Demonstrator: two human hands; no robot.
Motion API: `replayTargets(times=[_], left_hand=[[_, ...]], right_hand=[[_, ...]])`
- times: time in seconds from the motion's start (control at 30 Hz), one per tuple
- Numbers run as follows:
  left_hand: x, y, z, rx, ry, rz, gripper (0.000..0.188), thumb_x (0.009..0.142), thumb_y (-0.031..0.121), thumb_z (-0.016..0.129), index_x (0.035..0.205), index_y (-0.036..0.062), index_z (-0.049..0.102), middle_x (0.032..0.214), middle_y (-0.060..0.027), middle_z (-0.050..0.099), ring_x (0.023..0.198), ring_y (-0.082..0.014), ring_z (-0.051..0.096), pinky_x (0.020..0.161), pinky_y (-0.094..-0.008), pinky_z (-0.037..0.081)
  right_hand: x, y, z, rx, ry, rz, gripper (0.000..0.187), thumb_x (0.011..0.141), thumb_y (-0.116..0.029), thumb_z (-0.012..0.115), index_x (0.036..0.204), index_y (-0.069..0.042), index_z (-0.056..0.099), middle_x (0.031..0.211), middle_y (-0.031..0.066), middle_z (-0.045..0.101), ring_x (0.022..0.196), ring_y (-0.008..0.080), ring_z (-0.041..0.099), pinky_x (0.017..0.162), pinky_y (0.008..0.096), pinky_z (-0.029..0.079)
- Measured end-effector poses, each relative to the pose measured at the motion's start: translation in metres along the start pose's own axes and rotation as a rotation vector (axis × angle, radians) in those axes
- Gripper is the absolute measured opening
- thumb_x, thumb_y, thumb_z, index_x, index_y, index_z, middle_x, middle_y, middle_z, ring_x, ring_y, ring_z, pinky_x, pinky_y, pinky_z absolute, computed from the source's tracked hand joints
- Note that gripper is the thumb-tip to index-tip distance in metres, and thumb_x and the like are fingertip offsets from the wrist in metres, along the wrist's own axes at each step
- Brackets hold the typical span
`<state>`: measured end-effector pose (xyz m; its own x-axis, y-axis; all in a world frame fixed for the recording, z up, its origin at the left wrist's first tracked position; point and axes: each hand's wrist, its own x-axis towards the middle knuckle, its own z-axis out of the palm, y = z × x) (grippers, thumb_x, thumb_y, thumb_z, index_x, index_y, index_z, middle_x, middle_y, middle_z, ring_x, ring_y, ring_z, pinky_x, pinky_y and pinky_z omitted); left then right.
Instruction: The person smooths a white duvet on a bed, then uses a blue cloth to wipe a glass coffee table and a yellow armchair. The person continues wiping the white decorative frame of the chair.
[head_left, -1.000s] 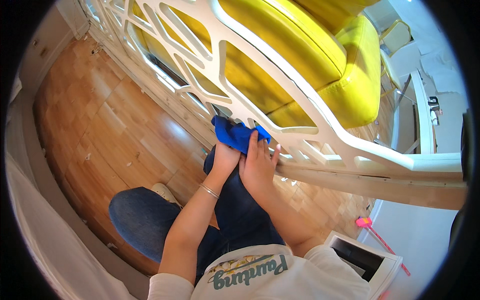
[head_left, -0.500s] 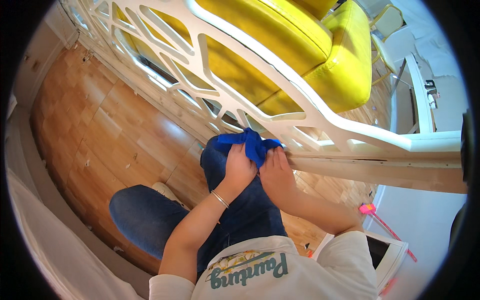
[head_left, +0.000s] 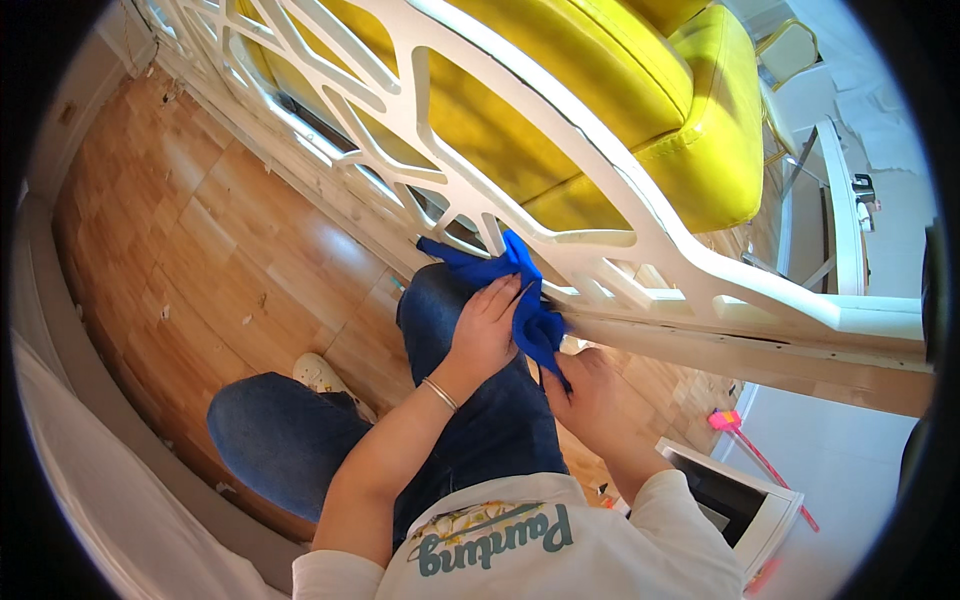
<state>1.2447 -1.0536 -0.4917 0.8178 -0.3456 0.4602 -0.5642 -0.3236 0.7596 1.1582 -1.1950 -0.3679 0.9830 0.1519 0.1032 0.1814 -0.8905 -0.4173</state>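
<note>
A blue cloth (head_left: 530, 305) is stretched between my two hands, just above my right knee and close to the lower edge of a white cut-out panel (head_left: 465, 195). My left hand (head_left: 487, 325), with a bracelet at the wrist, has its fingers closed on the middle of the cloth. Lower and to the right, my right hand (head_left: 585, 385) pinches the cloth's near end; its fingers are slightly blurred. The far end of the cloth lies against the panel's lower bars.
A yellow padded seat (head_left: 600, 110) stands behind the panel. Wood flooring (head_left: 230, 270) with small scraps spreads to the left. At the lower right are a white box-like frame (head_left: 735, 495) and a pink-headed, long-handled tool (head_left: 724, 420). White fabric (head_left: 110, 450) hangs at the left.
My right hand has drawn back toward me and down, pulling one end of the cloth out from its bunched shape. My left hand has stayed nearly in place.
</note>
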Motion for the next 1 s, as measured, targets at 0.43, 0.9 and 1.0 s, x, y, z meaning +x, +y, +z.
replayTargets(times=[0.43, 0.9, 1.0], left_hand=[[0.008, -0.001, 0.039, -0.275, 0.274, -0.526, 0.051, 0.096, 0.015, 0.054, 0.144, 0.0018, 0.044, 0.147, -0.0263, 0.043, 0.139, -0.0479, 0.036, 0.116, -0.0563, 0.027], [0.012, -0.138, -0.019, 0.283, 0.043, 0.024, 0.030, 0.079, 0.018, 0.064, 0.106, 0.0050, 0.066, 0.112, -0.0165, 0.068, 0.106, -0.0365, 0.063, 0.099, -0.0447, 0.047], [0.006, -0.124, -0.001, 0.203, 0.075, -0.277, 0.028, 0.081, 0.014, 0.062, 0.107, 0.0029, 0.066, 0.112, -0.0177, 0.068, 0.106, -0.0337, 0.064, 0.093, -0.0443, 0.048]], right_hand=[[0.024, 0.000, 0.072, 0.334, 0.288, 0.147, 0.043, 0.092, -0.007, 0.064, 0.131, 0.006, 0.053, 0.117, 0.0251, 0.063, 0.109, 0.0390, 0.062, 0.096, 0.0431, 0.049], [0.105, -0.014, 0.140, 0.392, 0.098, 0.151, 0.064, 0.090, -0.005, 0.061, 0.147, 0.006, 0.035, 0.142, 0.0292, 0.047, 0.132, 0.0429, 0.047, 0.112, 0.0452, 0.036], [0.126, -0.006, 0.167, 0.575, 0.099, 0.323, 0.075, 0.090, -0.001, 0.056, 0.156, 0.005, 0.019, 0.154, 0.0278, 0.037, 0.145, 0.0364, 0.037, 0.120, 0.0414, 0.027]])
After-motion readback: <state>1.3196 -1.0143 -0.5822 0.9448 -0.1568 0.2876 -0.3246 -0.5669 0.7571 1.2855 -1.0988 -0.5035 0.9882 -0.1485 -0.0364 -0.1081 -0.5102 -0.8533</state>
